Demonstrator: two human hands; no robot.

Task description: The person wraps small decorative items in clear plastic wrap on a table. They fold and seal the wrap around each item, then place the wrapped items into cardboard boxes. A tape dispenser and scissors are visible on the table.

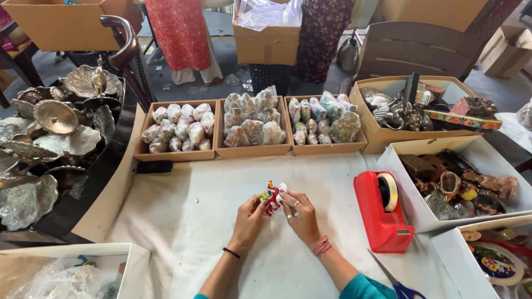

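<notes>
Both my hands meet over the white-covered table (pixel 183 210) and hold a small, brightly painted figurine (pixel 271 197), mostly red with blue and yellow. My left hand (pixel 249 217) pinches it from the left. My right hand (pixel 299 213) grips it from the right, where a bit of white material shows against the figurine. A red tape dispenser (pixel 382 213) stands just right of my right hand. Blue-handled scissors (pixel 396 282) lie near my right forearm.
Three shallow cardboard trays (pixel 252 149) of plastic-wrapped pieces line the far side. Metal shell-shaped dishes (pixel 50 138) pile up on the left. White boxes (pixel 399 177) of ornaments and a brown box (pixel 382 135) of metalware sit right. Two people stand beyond the table.
</notes>
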